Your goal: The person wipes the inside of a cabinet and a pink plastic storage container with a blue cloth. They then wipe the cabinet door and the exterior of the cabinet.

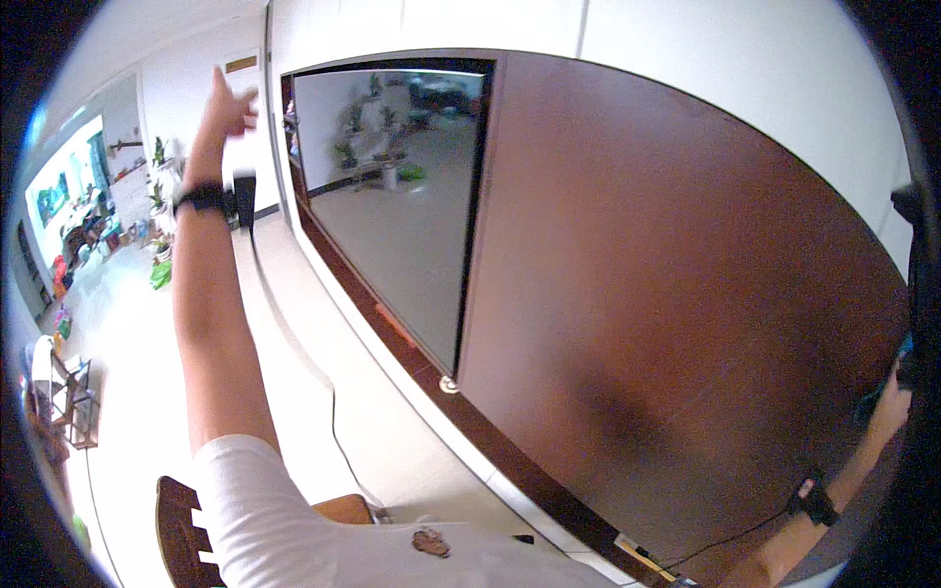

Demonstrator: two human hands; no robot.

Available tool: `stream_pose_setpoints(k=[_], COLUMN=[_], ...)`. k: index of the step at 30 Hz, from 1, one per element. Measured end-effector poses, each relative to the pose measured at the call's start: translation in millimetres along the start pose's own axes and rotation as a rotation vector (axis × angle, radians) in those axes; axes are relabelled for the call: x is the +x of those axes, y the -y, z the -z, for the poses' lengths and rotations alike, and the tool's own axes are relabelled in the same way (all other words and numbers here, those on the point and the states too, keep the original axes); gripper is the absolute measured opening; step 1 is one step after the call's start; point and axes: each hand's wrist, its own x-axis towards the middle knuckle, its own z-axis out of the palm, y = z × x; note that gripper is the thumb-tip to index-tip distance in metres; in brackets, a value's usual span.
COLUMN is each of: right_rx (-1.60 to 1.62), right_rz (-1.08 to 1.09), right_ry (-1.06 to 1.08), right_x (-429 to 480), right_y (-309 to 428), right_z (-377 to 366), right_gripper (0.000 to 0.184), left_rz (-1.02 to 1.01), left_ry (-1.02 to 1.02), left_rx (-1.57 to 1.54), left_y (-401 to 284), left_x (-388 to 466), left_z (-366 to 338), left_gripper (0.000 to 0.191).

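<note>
My left hand is raised at the upper left with its fingers apart and nothing in it; motion blurs it slightly. A black band circles that wrist. At the far right rim my right hand reaches beside a brown panel. It touches or overlaps a dark and teal thing, and the picture's dark edge hides the fingers. Another black band with a device sits on the right wrist. Between the arms stands a glossy black-framed panel that reflects plants and floor.
A black box stands on the floor past my left wrist, and a dark cable runs along the tiles. A wooden chair back is close at lower left. Potted plants line the far wall. A power strip lies at the panel's foot.
</note>
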Motion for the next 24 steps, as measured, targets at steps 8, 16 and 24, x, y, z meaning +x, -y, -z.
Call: stream_pose_setpoints(k=[8,16,24], right_rx=[0.073,0.111,0.413], right_rz=[-0.169,-0.944,-0.061], right_ry=[0.157,-0.261,-0.102], right_x=[-40,46,168], right_y=[69,45,243], right_z=[13,17,35], right_gripper=[0.054,0.055,0.072], left_rz=[-0.247,0.151,0.349], left_ry=[0.377,0.832,0.997], left_rx=[0.017,-0.193,-0.413], left_y=[136,287,338], left_x=[20,-179,-307], left_z=[-118,-299,-386], left_gripper=[0.068,0.056,0.043])
